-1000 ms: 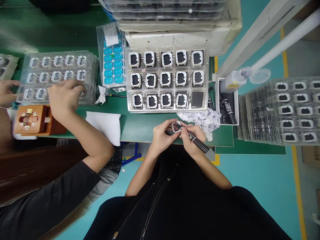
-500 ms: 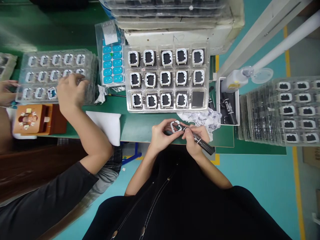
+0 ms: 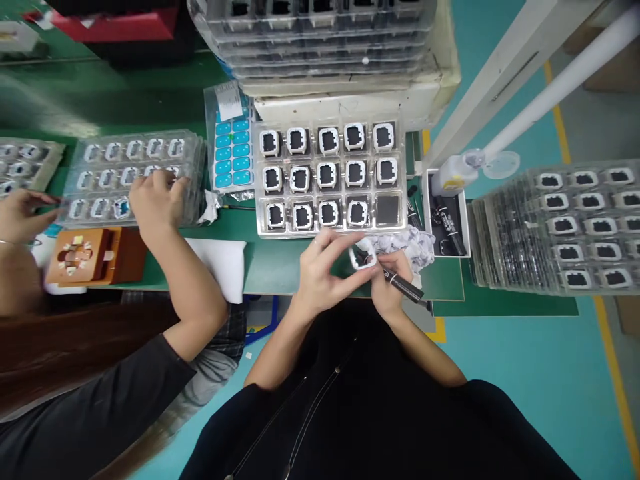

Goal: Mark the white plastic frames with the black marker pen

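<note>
Between the thumb and fingers of my left hand [image 3: 323, 270] is a small white frame [image 3: 369, 260], squarish with rounded corners, held up and tilted. My right hand [image 3: 390, 287] is closed around a black marker pen [image 3: 404, 285], its thick end pointing down and right. The pen's front end is hidden behind the frame and my fingers. Just beyond my hands lies a clear plastic tray [image 3: 345, 225] with rows of similar white frames around dark centres. Its front right pocket [image 3: 387, 209] holds no frame.
Crumpled white paper [image 3: 415, 247] lies right of my hands, beside an open box [image 3: 467, 227] with a bottle [image 3: 455, 175] and markers. Stacked trays stand right [image 3: 535, 247] and behind [image 3: 320, 63]. At left, a co-worker's hand [image 3: 160, 200] reaches over another tray [image 3: 90, 160], near an orange-brown fixture [image 3: 95, 260].
My left hand has turned and lifted the white frame, with the fingers now more spread around it. The marker has moved slightly lower behind it. The whole view has shifted a little.
</note>
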### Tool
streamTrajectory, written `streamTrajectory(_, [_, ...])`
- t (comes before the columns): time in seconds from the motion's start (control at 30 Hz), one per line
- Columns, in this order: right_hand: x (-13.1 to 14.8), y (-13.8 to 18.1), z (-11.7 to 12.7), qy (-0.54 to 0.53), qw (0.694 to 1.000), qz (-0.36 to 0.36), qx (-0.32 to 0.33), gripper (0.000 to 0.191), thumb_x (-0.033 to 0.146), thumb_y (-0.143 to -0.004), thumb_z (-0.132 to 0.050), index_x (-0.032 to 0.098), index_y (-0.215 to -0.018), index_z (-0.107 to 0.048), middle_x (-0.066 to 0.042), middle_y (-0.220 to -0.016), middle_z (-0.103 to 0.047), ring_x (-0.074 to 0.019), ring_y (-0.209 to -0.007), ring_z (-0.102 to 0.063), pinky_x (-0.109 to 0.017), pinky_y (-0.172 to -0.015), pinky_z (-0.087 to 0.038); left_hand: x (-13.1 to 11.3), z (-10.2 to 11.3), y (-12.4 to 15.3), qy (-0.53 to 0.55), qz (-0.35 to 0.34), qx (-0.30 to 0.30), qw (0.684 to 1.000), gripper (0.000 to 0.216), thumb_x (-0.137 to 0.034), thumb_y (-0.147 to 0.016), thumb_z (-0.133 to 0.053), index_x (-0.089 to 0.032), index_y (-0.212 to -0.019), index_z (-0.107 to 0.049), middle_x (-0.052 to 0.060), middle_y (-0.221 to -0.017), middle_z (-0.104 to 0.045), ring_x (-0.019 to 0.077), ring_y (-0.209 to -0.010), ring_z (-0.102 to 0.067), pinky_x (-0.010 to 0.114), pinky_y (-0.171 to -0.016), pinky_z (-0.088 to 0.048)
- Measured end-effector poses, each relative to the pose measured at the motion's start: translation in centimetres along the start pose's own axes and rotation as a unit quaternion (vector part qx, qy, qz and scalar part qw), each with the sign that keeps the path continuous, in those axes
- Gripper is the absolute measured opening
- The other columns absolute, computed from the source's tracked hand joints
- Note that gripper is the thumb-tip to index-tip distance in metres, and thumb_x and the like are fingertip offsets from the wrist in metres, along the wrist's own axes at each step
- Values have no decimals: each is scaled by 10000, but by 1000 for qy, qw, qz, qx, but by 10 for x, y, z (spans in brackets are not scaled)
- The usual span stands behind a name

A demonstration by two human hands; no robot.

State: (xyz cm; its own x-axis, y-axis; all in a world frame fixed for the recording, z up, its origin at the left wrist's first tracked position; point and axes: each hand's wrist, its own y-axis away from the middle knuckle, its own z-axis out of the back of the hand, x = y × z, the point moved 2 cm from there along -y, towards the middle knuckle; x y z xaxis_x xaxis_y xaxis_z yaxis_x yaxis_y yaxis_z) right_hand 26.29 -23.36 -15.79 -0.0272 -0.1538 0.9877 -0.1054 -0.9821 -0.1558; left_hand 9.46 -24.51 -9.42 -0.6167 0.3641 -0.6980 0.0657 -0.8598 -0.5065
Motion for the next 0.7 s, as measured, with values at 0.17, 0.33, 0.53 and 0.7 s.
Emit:
streamTrajectory(0.17, [-7,2,0,-1,1000,-7,9,316,491,-1047,-825,284,-905,-635,69,-606,-708,-170,-497,-685,-306,-560,-565,0,-30,-65,-138,-67,98,983,461,-573,-1099,-781,-248,-1426,-765,156,-1284,-656,337,-1160,-623,505,-1001,-590])
streamTrajectory(0.33, [-12,2,2,-3,1000,-15,1,302,486,-1026,-835,288,-922,-632,74,-593,-702,-177,-486,-690,-303,-534,-562,2,-57,-86,-186,-66,144,970,482,-547,-1128,-721,-220,-1482,-726,213,-1395,-653,428,-1284,-611,597,-1116,-552])
streamTrajectory(0.53, [-14,3,2,-19,1000,-11,10,298,470,-1037,-846,287,-955,-626,97,-599,-685,-179,-518,-732,-303,-567,-599,38,-8,-85,-155,-2,11,988,390,-508,-1177,-625,-269,-1470,-724,167,-1373,-666,385,-1319,-628,593,-1185,-525])
streamTrajectory(0.7, [-12,3,0,-25,999,-16,25,311,476,-1046,-838,291,-959,-604,98,-601,-681,-186,-527,-740,-318,-583,-623,100,72,-88,-212,157,-118,957,292,-460,-1016,-820,-239,-1198,-763,187,-1324,-645,475,-1396,-599,709,-1274,-459])
